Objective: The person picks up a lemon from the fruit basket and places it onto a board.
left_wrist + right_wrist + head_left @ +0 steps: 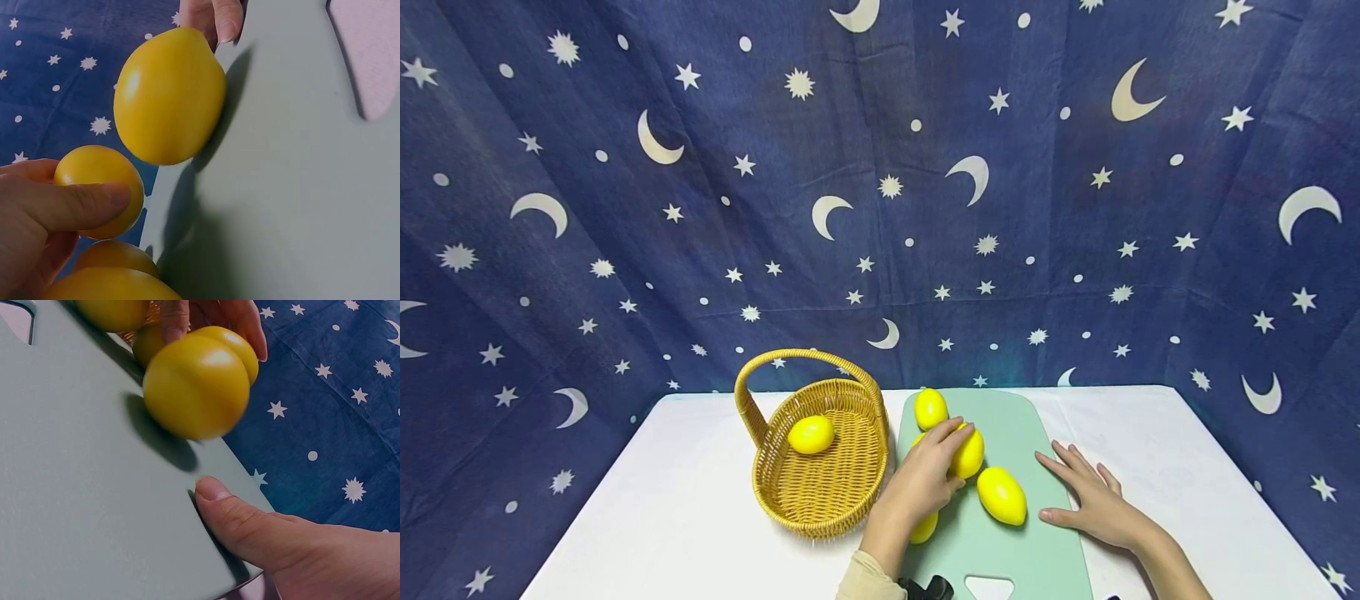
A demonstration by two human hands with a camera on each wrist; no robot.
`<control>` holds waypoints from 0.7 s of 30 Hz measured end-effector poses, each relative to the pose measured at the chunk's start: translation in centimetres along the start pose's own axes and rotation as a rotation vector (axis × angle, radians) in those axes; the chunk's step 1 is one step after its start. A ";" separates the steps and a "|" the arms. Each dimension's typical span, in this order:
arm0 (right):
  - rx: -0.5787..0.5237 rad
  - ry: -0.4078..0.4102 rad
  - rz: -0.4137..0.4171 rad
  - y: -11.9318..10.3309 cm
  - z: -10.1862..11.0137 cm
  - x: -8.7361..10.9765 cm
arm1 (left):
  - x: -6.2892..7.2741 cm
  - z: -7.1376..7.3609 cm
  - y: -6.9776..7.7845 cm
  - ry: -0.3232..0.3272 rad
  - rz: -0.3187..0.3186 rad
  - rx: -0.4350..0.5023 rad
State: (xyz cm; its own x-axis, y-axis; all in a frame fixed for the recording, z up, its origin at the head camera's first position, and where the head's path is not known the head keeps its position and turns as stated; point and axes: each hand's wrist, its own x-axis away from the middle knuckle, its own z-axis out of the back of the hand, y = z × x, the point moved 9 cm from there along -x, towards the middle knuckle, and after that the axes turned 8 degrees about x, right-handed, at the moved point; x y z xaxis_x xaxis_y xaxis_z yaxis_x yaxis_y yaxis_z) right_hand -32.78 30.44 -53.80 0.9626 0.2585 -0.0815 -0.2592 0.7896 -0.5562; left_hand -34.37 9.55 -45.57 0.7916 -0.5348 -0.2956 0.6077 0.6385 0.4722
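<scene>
My left hand [919,477] grips a yellow lemon [969,452] over the pale green cutting board [1037,550], its thumb across the near side in the left wrist view. Just right of that lemon lies another lemon [1002,497]. A further lemon [931,408] sits at the board's far end, and two more are partly hidden behind my left hand and wrist, one a near lemon [924,528]. My right hand [1097,504] has its fingers spread at the board's right edge and holds nothing. In the right wrist view its thumb [234,519] rests at that edge.
Left of the board stands a wicker basket [820,527] with a tall arched handle and one lemon [811,435] inside. A white cloth covers the table [647,508]. Behind it hangs a dark blue curtain [865,350] with moons and stars. The board's handle cutout [989,588] faces me.
</scene>
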 end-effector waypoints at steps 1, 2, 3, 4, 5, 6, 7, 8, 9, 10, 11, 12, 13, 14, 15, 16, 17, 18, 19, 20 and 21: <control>0.002 -0.001 -0.002 0.0 0.0 0.0 | 0.0 -0.1 -0.1 -0.005 0.005 -0.001; 0.003 -0.001 -0.004 0.0 0.0 0.0 | 0.0 -0.1 -0.1 -0.008 0.007 -0.002; 0.005 -0.002 -0.005 0.0 0.0 0.0 | 0.0 -0.2 -0.1 -0.010 0.007 -0.003; 0.004 -0.002 -0.005 0.0 0.0 0.0 | 0.0 -0.2 -0.1 -0.012 0.006 -0.003; 0.003 -0.003 -0.005 0.0 0.0 0.0 | 0.0 -0.3 -0.1 -0.014 0.007 -0.006; 0.001 -0.003 -0.005 0.0 0.0 0.0 | 0.0 -0.3 -0.2 -0.016 0.008 -0.009; 0.000 -0.003 -0.004 0.0 0.0 0.0 | 0.0 -0.4 -0.2 -0.018 0.010 -0.014; -0.002 -0.004 -0.003 0.0 0.0 0.0 | 0.0 -0.4 -0.2 -0.018 0.009 -0.017; -0.003 -0.003 -0.002 0.0 0.0 0.0 | 0.0 -0.4 -0.2 -0.018 0.009 -0.020; -0.003 -0.003 -0.001 0.0 0.0 0.0 | -0.1 -0.4 -0.2 -0.019 0.009 -0.024; -0.003 -0.002 0.000 0.0 0.1 0.0 | -0.1 -0.5 -0.3 -0.021 0.011 -0.028; -0.003 -0.001 0.000 0.0 0.1 0.0 | -0.1 -0.5 -0.3 -0.024 0.014 -0.031; -0.001 -0.001 -0.001 0.0 0.0 0.0 | -0.1 -0.6 -0.3 -0.026 0.017 -0.033; 0.001 -0.001 -0.003 0.1 0.0 0.0 | -0.1 -0.6 -0.3 -0.028 0.020 -0.034; 0.003 -0.002 -0.004 0.1 0.0 0.0 | -0.1 -0.6 -0.3 -0.031 0.023 -0.034; 0.004 -0.002 -0.006 0.1 0.0 -0.1 | -0.1 -0.6 -0.3 -0.032 0.026 -0.034; 0.004 -0.002 -0.008 0.1 -0.1 -0.1 | -0.1 -0.6 -0.3 -0.035 0.029 -0.033; 0.008 -0.002 -0.009 0.1 -0.1 -0.1 | -0.1 -0.6 -0.3 -0.035 0.031 -0.031; 0.011 -0.001 -0.009 0.1 -0.1 -0.1 | 0.0 -0.6 -0.3 -0.036 0.033 -0.030; 0.013 -0.001 -0.008 0.1 -0.1 -0.1 | 0.0 -0.6 -0.3 -0.037 0.034 -0.030; 0.015 0.000 -0.005 0.1 -0.1 -0.1 | 0.0 -0.6 -0.3 -0.038 0.034 -0.030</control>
State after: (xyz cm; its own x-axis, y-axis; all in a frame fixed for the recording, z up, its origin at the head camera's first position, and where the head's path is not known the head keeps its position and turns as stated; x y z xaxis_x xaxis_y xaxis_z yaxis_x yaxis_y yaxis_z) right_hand -32.87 30.44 -53.88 0.9639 0.2543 -0.0785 -0.2552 0.7995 -0.5438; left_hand -34.55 9.70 -46.21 0.8093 -0.5325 -0.2478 0.5824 0.6729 0.4562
